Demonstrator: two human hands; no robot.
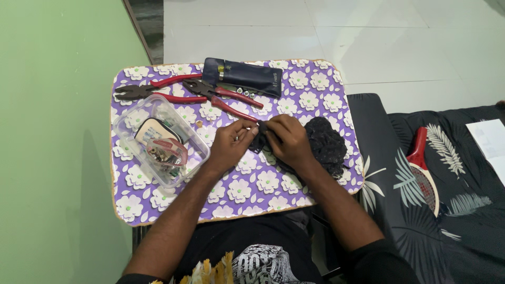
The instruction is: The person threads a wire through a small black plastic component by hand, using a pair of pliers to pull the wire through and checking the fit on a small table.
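Two hands are at work: the left hand point(231, 142) and the right hand point(286, 139), their fingers meeting on one black lump of netted cloth point(323, 144) at the middle of the one flowered desk point(252, 184). Toward eleven o'clock lie two red-handled pliers, one point(150, 90) at the far left and one point(221, 97) nearer the middle. At twelve sits one dark blue pouch point(244, 76). At nine stands one clear plastic box point(160, 139). At three, off the desk, rests one red racket point(423, 168).

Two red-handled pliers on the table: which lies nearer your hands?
The long-nose pliers, whose handle tip ends just above the left hand. The blunt-jawed combination pliers lie farther off, toward the table's left edge.
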